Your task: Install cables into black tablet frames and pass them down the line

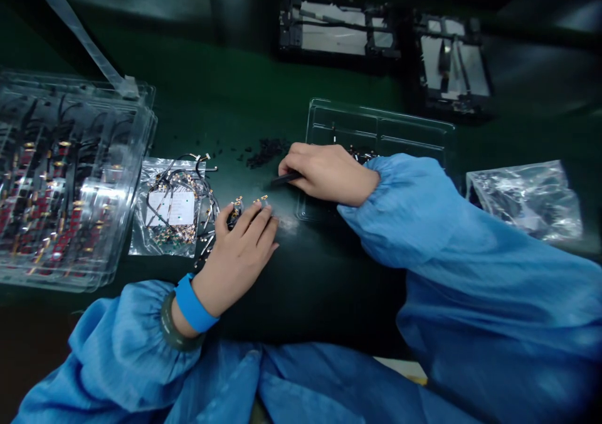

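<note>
My left hand (242, 248) lies palm down on the dark green table, fingers stretched out over a few small gold-tipped parts (261, 199). Those parts poke out past the fingertips, and the rest is hidden under the hand. Pinched in my right hand (317, 172) are black tweezers (286, 179), their tip pointing left toward the left fingertips. Just beyond the right hand is a pile of tiny black pieces (268, 151). Thin black cables (209, 192) with small connectors lie left of my left hand, partly on a clear plastic bag (141, 242) with a white label.
Stacked clear trays (149, 129) of cabled parts stand at the left. A clear tray (414, 126) with small parts lies partly under my right forearm. A crinkled plastic bag (531, 198) is at the right. Two black-framed units (333, 29) sit at the back.
</note>
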Demonstrator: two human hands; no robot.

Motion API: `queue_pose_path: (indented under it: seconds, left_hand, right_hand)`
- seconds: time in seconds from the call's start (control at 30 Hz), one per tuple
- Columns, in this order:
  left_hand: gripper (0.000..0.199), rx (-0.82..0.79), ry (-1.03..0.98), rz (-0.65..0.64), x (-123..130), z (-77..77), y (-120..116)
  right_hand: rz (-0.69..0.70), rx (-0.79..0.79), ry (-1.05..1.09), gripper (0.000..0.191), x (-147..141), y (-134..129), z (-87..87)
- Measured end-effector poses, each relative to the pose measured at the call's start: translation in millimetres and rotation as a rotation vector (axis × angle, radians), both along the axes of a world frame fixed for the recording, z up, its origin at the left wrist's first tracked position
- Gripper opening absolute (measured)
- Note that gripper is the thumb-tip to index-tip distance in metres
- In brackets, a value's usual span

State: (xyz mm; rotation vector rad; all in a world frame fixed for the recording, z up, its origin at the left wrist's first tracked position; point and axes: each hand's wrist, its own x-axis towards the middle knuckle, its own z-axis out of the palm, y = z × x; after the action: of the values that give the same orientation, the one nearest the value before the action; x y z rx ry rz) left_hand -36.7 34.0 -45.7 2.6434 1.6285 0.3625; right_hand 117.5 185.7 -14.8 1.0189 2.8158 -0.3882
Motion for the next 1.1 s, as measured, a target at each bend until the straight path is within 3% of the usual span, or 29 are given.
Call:
queue_pose_path:
  seconds: [0.2, 0.4, 1.1]
  left_hand:
    - [0.033, 0.026, 0.047, 0.006, -1.0, -3.1, -1.8]
    - [0.035, 0.006, 0.056, 0.008, -2.1, -2.8, -4.2]
    - [0.032, 0.042, 0.001, -0.007, -3.0, -10.3, -5.6]
  right_hand:
    - [0.081, -0.019, 0.168, 0.021, -8.0, -23.9, -10.0]
    - [0.16, 0.072, 0.24, 0.026, -7.0, -25.6, -25.0]
    - [0.419, 0.397, 0.146, 0.039, 8.5, -43.2, -25.2]
